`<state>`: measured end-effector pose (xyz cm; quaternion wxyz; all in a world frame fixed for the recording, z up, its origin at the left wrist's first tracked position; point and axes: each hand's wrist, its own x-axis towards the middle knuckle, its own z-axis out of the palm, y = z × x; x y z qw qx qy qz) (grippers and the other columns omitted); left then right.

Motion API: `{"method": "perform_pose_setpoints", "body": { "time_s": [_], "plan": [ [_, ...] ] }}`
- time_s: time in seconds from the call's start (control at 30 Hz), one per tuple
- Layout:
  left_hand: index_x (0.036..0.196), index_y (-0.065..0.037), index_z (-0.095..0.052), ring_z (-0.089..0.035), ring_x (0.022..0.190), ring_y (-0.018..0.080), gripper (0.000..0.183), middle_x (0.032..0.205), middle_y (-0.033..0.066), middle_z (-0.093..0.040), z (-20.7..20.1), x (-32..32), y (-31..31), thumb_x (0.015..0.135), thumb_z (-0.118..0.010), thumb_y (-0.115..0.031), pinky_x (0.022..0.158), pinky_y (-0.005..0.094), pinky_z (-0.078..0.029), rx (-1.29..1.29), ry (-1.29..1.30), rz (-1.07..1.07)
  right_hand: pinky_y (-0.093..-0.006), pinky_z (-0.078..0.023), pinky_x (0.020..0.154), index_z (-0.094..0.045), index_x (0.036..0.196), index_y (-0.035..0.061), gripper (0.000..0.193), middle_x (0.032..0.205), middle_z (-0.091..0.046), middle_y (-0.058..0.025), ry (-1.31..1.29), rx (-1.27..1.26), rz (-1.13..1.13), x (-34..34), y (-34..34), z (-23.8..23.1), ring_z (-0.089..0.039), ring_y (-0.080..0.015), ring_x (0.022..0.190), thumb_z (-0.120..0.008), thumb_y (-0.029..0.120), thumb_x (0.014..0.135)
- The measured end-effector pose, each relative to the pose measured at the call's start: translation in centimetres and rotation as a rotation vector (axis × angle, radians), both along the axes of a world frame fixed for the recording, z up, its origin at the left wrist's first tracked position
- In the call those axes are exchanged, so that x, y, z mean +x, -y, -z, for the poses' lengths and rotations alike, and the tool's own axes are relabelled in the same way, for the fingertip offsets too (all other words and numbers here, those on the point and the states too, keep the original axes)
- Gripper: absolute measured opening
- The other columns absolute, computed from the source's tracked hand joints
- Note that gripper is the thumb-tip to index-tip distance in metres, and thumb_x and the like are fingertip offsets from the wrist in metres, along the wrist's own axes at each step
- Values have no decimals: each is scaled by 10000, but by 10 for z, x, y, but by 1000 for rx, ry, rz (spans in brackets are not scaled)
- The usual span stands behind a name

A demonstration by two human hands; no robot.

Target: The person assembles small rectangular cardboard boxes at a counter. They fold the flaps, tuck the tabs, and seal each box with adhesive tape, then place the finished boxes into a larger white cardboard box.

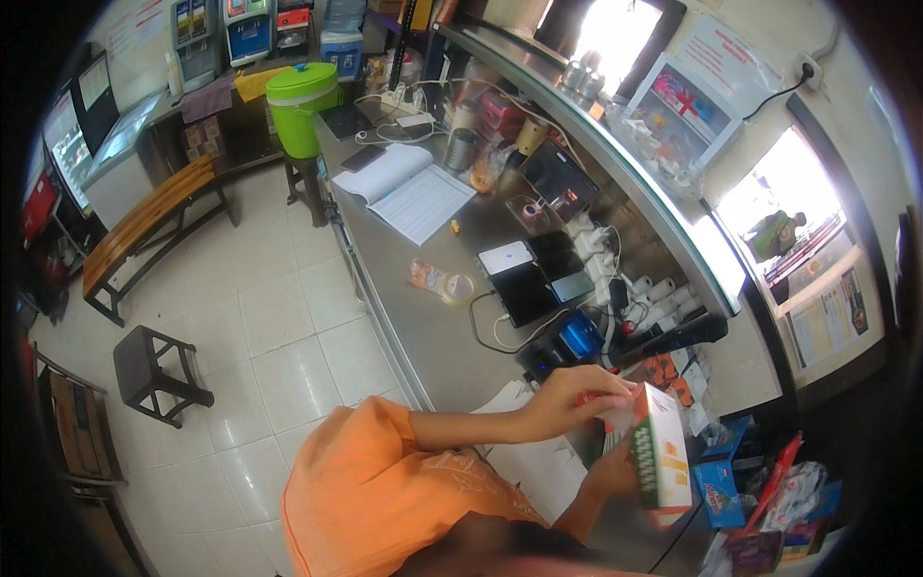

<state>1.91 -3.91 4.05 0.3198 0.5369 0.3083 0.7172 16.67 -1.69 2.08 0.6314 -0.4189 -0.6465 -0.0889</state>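
Note:
A small white, red and green cardboard box point(670, 452) is held upright over the counter at the lower right. My right hand point(612, 473) grips its side from below, with the fingers partly hidden behind it. My left hand point(574, 399) reaches across from an orange sleeve to the box's upper end. Its fingers are drawn together there beside a blurred, whitish, see-through patch, and what they pinch cannot be made out. White paper sheets point(543, 473) lie on the counter beneath my forearms.
Phones, a tablet point(524, 293) and cables crowd the steel counter, near an open notebook point(420, 197) and a clear plastic cup point(452, 287). Paper rolls point(663, 303) sit under the glass shelf. Blue packets point(719, 486) lie right of the box. A dark stool point(159, 370) stands on the floor.

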Motion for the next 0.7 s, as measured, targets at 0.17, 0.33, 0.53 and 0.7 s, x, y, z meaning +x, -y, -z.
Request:
{"method": "perform_pose_setpoints", "body": {
  "time_s": [0.17,0.33,0.53,0.7],
  "plan": [
    [1044,-13,-700,-670,1062,195,177,1204,140,-683,0,5,4,885,-711,-90,849,312,-551,-19,154,132,-370,-515,856,-611,1180,-11,382,1181,-658,-116,192,-64,67,12,-4,9,-642,-240,972,-712,249,920],
    [1040,2,-672,-656,1008,154,144,1184,133,-685,5,7,1,942,-644,-101,823,298,-545,-57,160,171,-367,-513,864,-603,1192,-10,389,1182,-654,-118,-103,-284,-169,9,3,-3,-637,-239,987,-703,255,925],
    [1082,-11,-606,-616,1095,163,151,1224,139,-650,11,6,0,936,-627,-44,889,301,-524,-161,31,242,-363,-510,873,-595,1206,-8,398,1183,-650,-119,-66,-291,-257,10,19,-8,-632,-238,1005,-692,263,931],
    [1218,-61,-530,-584,1227,256,418,1369,175,-553,10,16,2,857,-740,-77,954,364,-519,276,116,197,-360,-507,881,-587,1218,-6,405,1184,-646,-121,-69,-498,-440,25,36,-12,-628,-237,1020,-683,269,936]
  ]
}}
